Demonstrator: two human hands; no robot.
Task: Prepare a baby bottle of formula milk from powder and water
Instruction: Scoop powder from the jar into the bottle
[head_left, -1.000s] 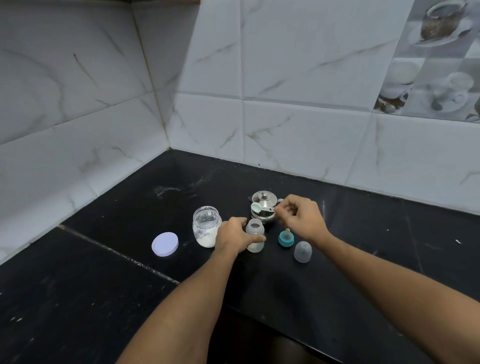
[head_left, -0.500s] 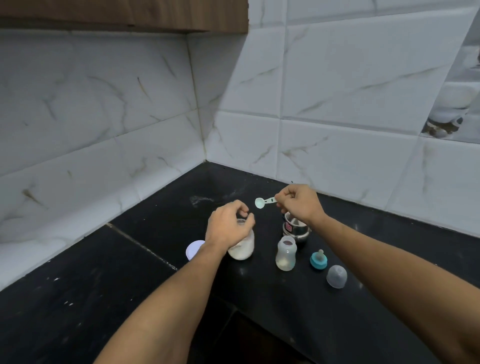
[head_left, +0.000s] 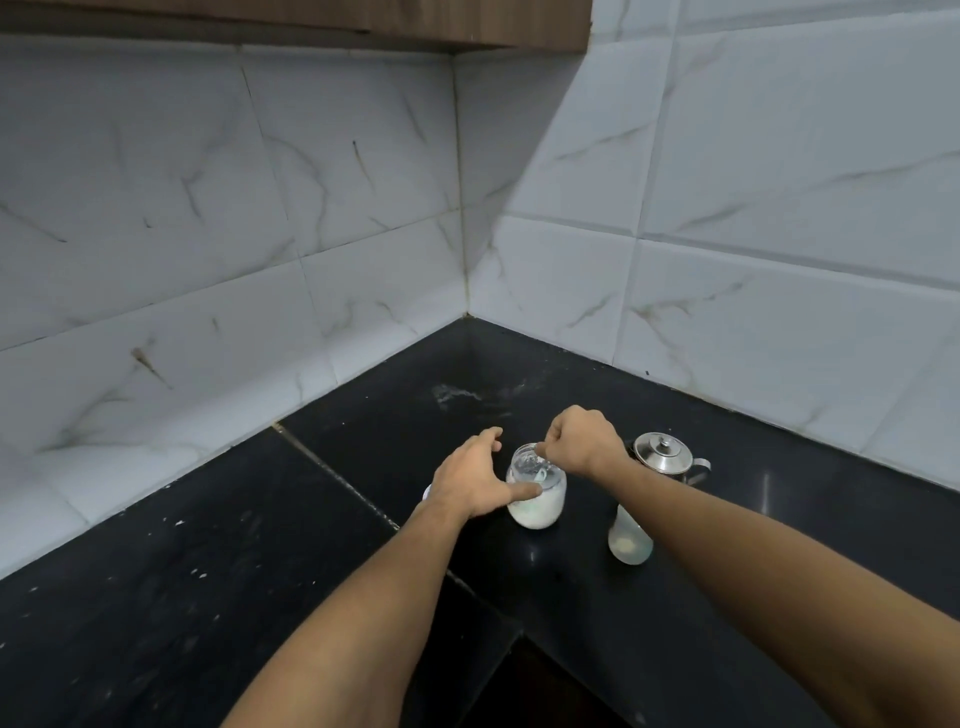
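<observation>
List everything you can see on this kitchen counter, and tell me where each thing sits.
powder jar: one, clear glass with white powder, on the counter between the hands
scoop: one, pale green, bowl inside the jar's mouth
baby bottle: one, clear, right of the jar, top hidden by the right forearm
kettle: one, steel, lidded, behind the bottle
lid: one, lilac, only a sliver shows left of the left hand
counter: one, black
wall tiles: many, white marbled, behind the counter
cabinet: one, brown wood, top edge
left hand: one, holds the jar
right hand: one, fingers pinch the scoop above the jar
</observation>
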